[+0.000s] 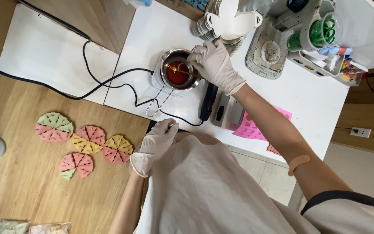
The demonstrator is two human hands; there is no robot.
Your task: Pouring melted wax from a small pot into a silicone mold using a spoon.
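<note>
Wooden table [22, 190], four wedge discs [54, 127]

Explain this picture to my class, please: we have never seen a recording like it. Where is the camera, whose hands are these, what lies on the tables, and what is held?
The one picture comes from a camera worn on a person's head, looking down, so both gloved hands are that person's own. The right hand holds a thin stick dipped into red liquid in a small metal pot, which sits on a white table. The left hand is closed at the edge of that table; whether it holds anything cannot be told. On the wooden table lie round sets of coloured wedge pieces, pink, yellow and green. Black cables cross the white top. A pink mould lies partly under the right arm, and a stack of white paper cups stands behind the pot.
</note>
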